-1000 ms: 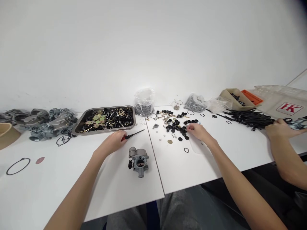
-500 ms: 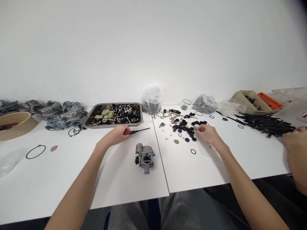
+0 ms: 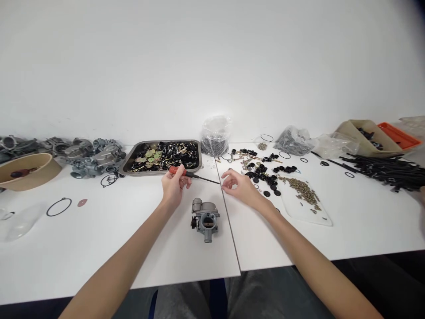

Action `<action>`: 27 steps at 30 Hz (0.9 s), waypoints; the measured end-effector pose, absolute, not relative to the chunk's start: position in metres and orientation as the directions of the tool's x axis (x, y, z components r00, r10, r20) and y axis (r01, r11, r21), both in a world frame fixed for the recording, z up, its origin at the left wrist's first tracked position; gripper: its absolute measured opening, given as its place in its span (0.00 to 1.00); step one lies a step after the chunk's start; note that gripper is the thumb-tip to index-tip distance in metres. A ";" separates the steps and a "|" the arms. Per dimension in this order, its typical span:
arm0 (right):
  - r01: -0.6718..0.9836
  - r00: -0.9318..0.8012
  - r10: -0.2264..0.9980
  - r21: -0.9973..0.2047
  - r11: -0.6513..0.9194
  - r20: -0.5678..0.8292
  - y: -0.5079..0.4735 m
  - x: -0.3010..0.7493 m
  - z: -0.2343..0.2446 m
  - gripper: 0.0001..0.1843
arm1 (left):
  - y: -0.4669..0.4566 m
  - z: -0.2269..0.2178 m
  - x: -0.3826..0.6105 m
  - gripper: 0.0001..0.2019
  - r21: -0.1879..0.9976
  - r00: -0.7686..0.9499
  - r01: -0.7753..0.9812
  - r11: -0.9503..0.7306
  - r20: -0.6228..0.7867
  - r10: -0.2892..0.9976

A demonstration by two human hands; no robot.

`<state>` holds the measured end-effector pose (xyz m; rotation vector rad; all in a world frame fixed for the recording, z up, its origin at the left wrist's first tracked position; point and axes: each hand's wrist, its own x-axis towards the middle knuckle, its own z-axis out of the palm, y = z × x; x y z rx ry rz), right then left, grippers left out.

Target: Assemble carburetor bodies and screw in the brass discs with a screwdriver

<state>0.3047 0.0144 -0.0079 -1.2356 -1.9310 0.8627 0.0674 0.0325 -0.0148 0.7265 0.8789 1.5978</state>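
Note:
My left hand (image 3: 173, 188) is closed around the red and black handle of a screwdriver (image 3: 192, 175), whose thin dark shaft points to the right. At the tip of that shaft my right hand (image 3: 237, 185) pinches thumb and forefinger together; whatever is between them is too small to make out. Just below the hands a grey metal carburetor (image 3: 206, 218) sits on the white table, its round bore facing me. To the right of my right hand lies a white tray (image 3: 310, 217) with many small brass-coloured screws (image 3: 303, 190) spread on it.
Behind my left hand stands a metal tray (image 3: 159, 173) of black and brass parts. Black caps (image 3: 265, 177) lie scattered right of the table seam. Several carburetors (image 3: 94, 157) and an oval beige container (image 3: 40, 177) are at left. Black tubes (image 3: 385, 173) are piled at right.
My right hand has moved left from the tray of screws to the screwdriver tip, uncovering the screws. My left hand has turned and raised the screwdriver handle. The view has shifted slightly left.

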 end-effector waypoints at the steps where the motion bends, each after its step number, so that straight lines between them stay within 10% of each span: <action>1: 0.468 -0.343 0.921 -0.816 0.338 0.185 0.013 0.301 -0.015 0.15 | 0.032 -0.018 0.069 0.22 0.845 -0.219 -0.525 -0.102 -0.018 0.976; 27: 0.324 -0.306 0.926 -0.891 0.319 0.221 0.013 0.301 -0.043 0.17 | 0.028 -0.022 0.076 0.21 0.905 -0.267 -0.421 -0.067 -0.053 0.962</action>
